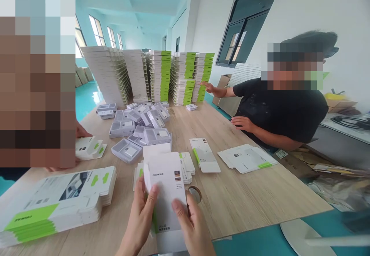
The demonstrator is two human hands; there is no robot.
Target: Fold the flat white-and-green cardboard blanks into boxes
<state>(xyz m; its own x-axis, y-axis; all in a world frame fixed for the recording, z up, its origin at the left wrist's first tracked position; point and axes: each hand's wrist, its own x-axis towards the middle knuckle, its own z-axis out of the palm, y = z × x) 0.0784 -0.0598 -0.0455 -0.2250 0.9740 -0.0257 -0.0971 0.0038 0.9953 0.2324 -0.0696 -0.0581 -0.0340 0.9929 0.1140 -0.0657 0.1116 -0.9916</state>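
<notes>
Between my two hands is a white and green cardboard box (167, 194), its end flaps standing out at top and bottom. My left hand (144, 206) grips its left edge, thumb on the front face. On the right edge, my right hand (192, 221) holds it with the thumb pressed on the front. Just beyond lie flat box blanks (187, 163), partly hidden by the held box. A roll of tape (195, 194) shows beside my right hand. Behind these is a heap of clear plastic trays (141, 119) with small white pieces in them.
A thick stack of flat box blanks (58, 198) lies at the left. Tall stacks of boxes (160, 75) line the far edge. More blanks (248, 158) and a single box (204, 155) lie right. A co-worker (277, 106) sits at the right; another person's hand (82, 129) is at left.
</notes>
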